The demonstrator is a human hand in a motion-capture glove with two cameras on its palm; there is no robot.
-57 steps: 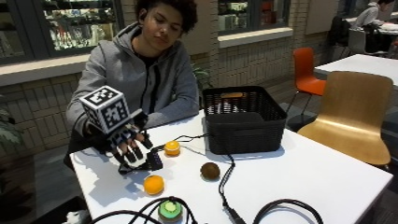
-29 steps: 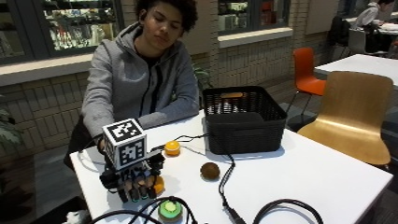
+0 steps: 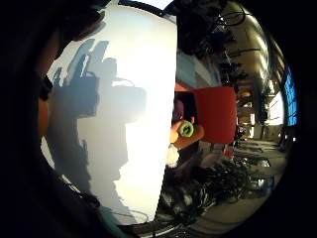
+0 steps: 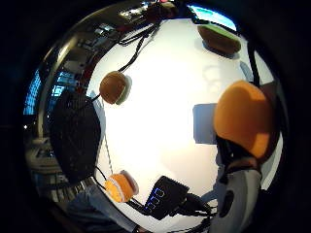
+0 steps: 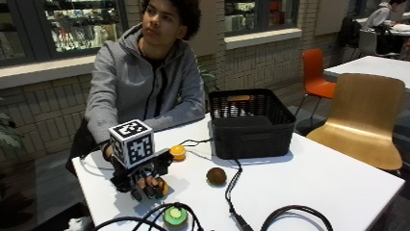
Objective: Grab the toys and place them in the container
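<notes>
Orange toy ball point(image 4: 245, 118) under gloved right hands point(image 5: 146, 180), fingers curled around it.

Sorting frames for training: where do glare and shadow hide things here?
Little finger side palm view: glare whitens the table, hand's shadow darkens the rest. Thumb side palm view: even light, orange toy clear. Outside view: gloved right hand half hides that toy.

White table point(image 5: 333, 178) in front, pale brick wall point(image 5: 269, 62) with a stone sill under dark-framed windows point(image 5: 77, 24), light wooden chair point(image 5: 362, 120) beside it, orange chair point(image 5: 315, 72) behind, another white table point(image 5: 378, 65) further back
</notes>
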